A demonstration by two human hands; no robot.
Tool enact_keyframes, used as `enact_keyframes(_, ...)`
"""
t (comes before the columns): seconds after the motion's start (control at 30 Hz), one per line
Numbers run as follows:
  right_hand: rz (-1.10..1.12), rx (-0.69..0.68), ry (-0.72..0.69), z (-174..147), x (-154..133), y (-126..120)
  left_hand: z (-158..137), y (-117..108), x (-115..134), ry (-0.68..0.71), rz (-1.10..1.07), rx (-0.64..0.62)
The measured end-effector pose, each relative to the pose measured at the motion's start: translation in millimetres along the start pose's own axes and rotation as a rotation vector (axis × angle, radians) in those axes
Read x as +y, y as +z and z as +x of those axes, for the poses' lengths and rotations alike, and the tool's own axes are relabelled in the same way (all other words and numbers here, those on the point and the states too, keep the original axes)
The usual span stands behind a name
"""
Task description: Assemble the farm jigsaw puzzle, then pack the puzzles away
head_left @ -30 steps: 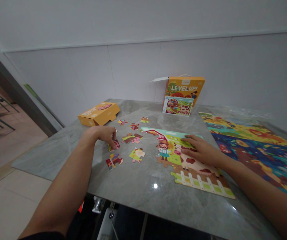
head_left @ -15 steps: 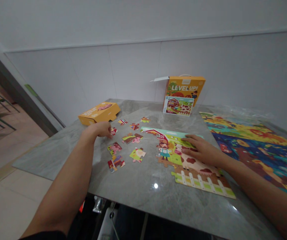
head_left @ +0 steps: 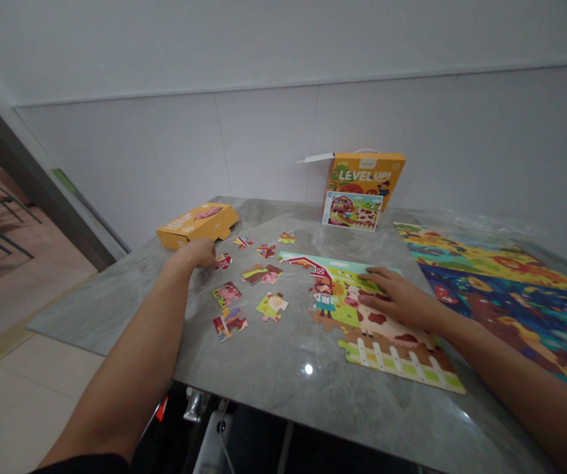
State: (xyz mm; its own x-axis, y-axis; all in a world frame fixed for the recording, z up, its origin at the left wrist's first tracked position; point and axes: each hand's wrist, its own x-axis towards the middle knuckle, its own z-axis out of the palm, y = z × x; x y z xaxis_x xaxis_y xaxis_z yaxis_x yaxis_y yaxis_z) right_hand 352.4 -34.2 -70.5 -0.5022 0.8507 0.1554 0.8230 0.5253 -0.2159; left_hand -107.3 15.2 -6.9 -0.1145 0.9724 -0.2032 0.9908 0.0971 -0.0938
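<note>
My left hand [head_left: 198, 252] is at the table's left, its fingers curled downward beside a red jigsaw piece [head_left: 224, 261] with a white barn window. The fingertips are partly hidden, so whether they grip anything does not show. Flat on the joined part of a farm jigsaw puzzle [head_left: 375, 322] lies my right hand [head_left: 399, 296], fingers stretched out over the cow picture. Between the hands are several loose pieces, among them a pink pig piece [head_left: 227, 294], a yellow-green piece [head_left: 272, 306] and a brown-and-green piece [head_left: 253, 273].
A yellow box [head_left: 198, 225] lies behind my left hand. Against the wall stands an orange puzzle box [head_left: 367, 172] with a farm picture card [head_left: 353, 210] in front. Colourful finished puzzles [head_left: 505, 296] cover the right side, with clear plastic [head_left: 481, 220] behind them.
My left hand has drawn back slightly to the left, so more of the red barn piece shows. My right hand stays in place on the puzzle.
</note>
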Motion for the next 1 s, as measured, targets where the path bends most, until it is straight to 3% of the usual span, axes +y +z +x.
enact_keyframes(0.17,0.000,-0.010,0.009,0.2,-0.6,-0.5,-7.8,-0.3,28.7,0.193,-0.091,0.118)
enact_keyframes(0.33,0.005,-0.019,0.014,0.7,-3.2,-2.7,-14.3,4.9,50.3,0.426,-0.122,0.031)
enact_keyframes(0.67,0.013,-0.005,0.005,0.7,-1.9,-1.4,-14.6,2.0,34.1,0.379,-0.130,-0.124)
enact_keyframes(0.77,0.017,0.006,0.002,0.7,-1.5,-1.0,-16.4,-2.0,32.7,0.396,-0.121,-0.094)
enact_keyframes(0.9,0.031,0.025,-0.010,-0.1,-1.9,-1.3,-30.0,-9.1,46.5,0.589,-0.202,-0.039)
enact_keyframes(1.0,0.036,0.021,-0.006,-0.7,-2.1,-1.3,-48.0,-10.6,66.8,0.771,-0.261,-0.156)
